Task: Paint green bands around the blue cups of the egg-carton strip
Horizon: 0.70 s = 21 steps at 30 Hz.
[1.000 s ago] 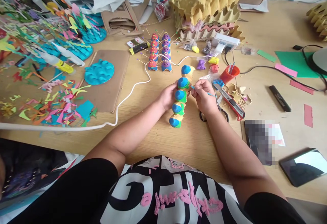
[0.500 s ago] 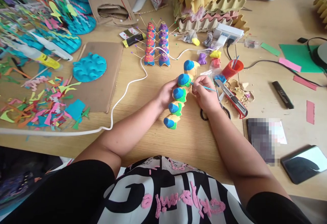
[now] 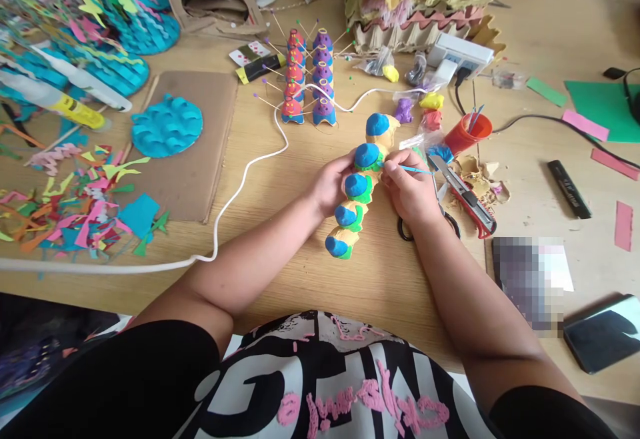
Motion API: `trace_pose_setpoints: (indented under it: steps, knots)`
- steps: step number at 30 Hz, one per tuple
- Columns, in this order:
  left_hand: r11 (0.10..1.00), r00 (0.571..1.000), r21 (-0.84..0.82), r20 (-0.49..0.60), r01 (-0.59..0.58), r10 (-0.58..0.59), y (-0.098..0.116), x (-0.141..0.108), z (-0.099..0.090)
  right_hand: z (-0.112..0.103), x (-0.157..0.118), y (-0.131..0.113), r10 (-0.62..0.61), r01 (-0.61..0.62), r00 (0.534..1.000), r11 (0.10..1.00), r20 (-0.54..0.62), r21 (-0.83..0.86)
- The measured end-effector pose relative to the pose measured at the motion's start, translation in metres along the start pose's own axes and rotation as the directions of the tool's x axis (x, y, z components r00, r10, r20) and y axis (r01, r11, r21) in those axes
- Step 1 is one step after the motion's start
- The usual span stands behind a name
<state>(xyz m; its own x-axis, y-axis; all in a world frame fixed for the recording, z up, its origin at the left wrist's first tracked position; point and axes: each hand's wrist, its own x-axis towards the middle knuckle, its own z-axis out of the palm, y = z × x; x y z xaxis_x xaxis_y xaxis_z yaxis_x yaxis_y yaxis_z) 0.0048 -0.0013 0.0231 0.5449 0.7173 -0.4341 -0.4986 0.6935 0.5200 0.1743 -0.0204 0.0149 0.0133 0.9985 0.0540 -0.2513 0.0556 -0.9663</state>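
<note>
My left hand (image 3: 334,184) is closed around the far side of an egg-carton strip (image 3: 361,187), holding it above the table. Each bump of the strip has a blue cap, and most show a green patch below the blue; the farthest bump shows only blue over yellow. Pinched in my right hand (image 3: 411,185) is a thin light-blue stick (image 3: 416,170), its tip at the green on the second bump from the far end. Scissors (image 3: 404,228) lie partly hidden under my right wrist. A red utility knife (image 3: 473,202) rests just to the right.
Red and purple egg-carton figures (image 3: 294,77) with pins stand at the back. A white cable (image 3: 250,159) crosses the table. An orange cup (image 3: 469,133), clay lumps (image 3: 404,111) and a power strip (image 3: 463,53) sit back right. Paper scraps (image 3: 90,205) cover the left; a phone (image 3: 603,333) lies right.
The view has shifted slightly. My hands keep the same hold on the egg-carton strip and the stick, and the stick's tip stays at the second bump.
</note>
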Motion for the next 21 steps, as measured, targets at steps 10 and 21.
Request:
trace_pose_setpoints:
  steps: [10, 21]
  knots:
    - [1.0, 0.998, 0.015, -0.052, 0.02, -0.02, 0.002, -0.001, 0.003, -0.002, 0.0, 0.002, -0.035, 0.035, 0.999, 0.997, 0.003, -0.069]
    - [0.999, 0.998, -0.019, 0.033, 0.046, -0.046, 0.003, -0.004, -0.005, -0.007, 0.007, 0.011, -0.088, 0.089, 0.996, 0.995, 0.028, -0.044]
